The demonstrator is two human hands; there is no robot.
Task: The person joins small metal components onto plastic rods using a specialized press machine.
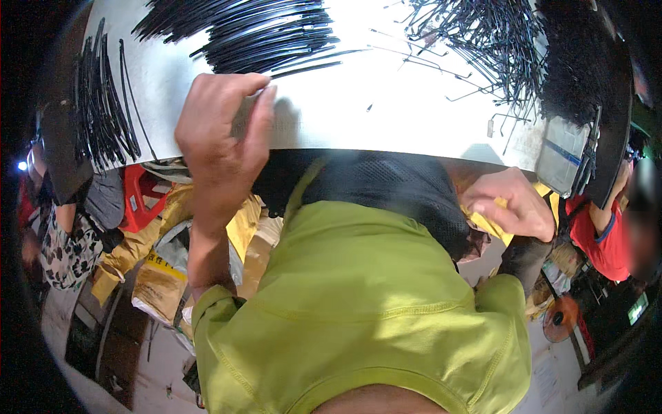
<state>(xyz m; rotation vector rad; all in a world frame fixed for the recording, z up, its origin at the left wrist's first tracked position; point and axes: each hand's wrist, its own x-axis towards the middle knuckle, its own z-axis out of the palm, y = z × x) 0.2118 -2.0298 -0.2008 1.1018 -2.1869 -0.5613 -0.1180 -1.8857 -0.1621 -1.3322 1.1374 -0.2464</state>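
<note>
Rods on the table (pixel 386 117). We saw the left hand (pixel 224 127) above the table's near part, its thumb and forefinger tips almost meeting just beside the left end of a lone rod (pixel 307 69); whether they pinched it we could not tell. That rod lay on the table, just below the neat pile (pixel 272 38) and roughly in line with it. A bunch (pixel 103 110) lay at left, and a tangled pile (pixel 500 45), some rods bent at the tip, at right. The right hand (pixel 514 203) was low, off the table's near edge, its fingers curled against a yellow strip (pixel 491 225); we could not tell whether they grasped it. Good handling, we judged, called for a light fingertip pinch at one end, one rod at a time, kept parallel to the neat pile, because bent tips seemed likely to snag their neighbours.
</note>
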